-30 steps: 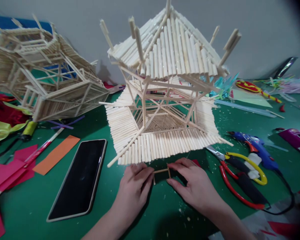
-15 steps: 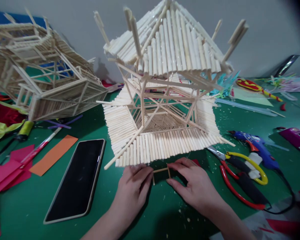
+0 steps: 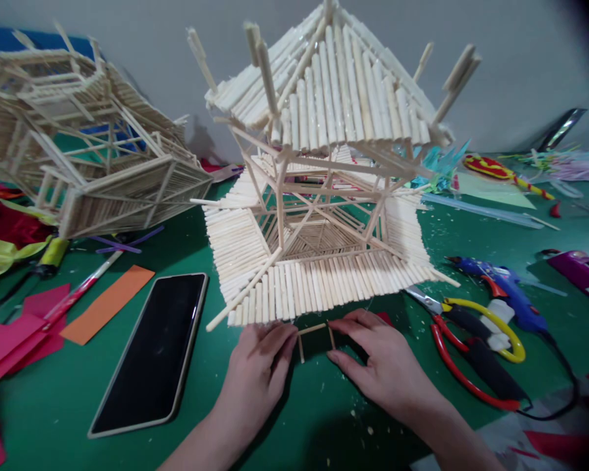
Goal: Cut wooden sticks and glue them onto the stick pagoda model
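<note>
Between the thumb and forefinger of my left hand (image 3: 260,366) is the left end of a short wooden stick (image 3: 312,328), which points rightward. A second small stick (image 3: 302,349) hangs down near its held end. My right hand (image 3: 380,353) pinches another short stick (image 3: 332,338), upright between thumb and forefinger. The crosswise stick's free end is close to the top of that one, with a slight gap visible. Just behind both hands stands a pagoda-like model (image 3: 319,281) built of pale round sticks, with a pointed roof above a wider lower roof.
A second stick model (image 3: 122,190) stands at back left. A phone (image 3: 150,356) and an orange strip (image 3: 108,304) lie to the left. At right are red-handled pliers (image 3: 471,366), yellow-handled scissors (image 3: 513,337) and a blue glue gun (image 3: 505,288). The table (image 3: 324,418) is green.
My left hand has shifted slightly left with its sticks. The crosswise stick's right end has come away from the upright stick, which my right hand keeps nearly still.
</note>
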`<action>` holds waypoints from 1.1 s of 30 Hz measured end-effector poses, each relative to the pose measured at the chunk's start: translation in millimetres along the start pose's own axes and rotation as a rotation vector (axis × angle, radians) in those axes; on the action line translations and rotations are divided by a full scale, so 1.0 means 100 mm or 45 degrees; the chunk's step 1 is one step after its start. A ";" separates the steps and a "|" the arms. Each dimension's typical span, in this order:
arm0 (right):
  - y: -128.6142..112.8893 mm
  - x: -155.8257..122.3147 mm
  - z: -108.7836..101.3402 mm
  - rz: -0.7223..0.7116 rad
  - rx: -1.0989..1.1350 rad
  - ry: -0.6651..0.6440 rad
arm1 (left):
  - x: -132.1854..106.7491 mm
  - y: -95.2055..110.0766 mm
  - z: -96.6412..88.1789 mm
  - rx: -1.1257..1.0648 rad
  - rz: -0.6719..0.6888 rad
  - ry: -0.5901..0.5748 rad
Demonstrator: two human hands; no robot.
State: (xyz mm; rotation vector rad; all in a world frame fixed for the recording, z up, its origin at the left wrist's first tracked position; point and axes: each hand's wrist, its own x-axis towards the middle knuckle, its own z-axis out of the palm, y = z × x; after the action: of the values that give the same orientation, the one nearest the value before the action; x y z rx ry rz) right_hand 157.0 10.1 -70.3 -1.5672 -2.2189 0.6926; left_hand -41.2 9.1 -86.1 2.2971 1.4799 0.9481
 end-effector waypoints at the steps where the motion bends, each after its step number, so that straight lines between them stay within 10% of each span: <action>1: 0.00 0.00 0.00 0.000 0.000 0.003 | 0.00 0.00 0.00 0.000 0.004 0.008; 33: 0.01 0.00 0.00 0.008 0.015 -0.020 | 0.00 -0.01 0.06 0.043 0.022 -0.103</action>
State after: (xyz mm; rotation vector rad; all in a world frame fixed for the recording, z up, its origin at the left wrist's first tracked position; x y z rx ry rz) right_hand 157.6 10.1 -70.7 -1.5693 -2.2181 0.7213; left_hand -37.9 10.0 -91.3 2.3461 1.4563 0.8300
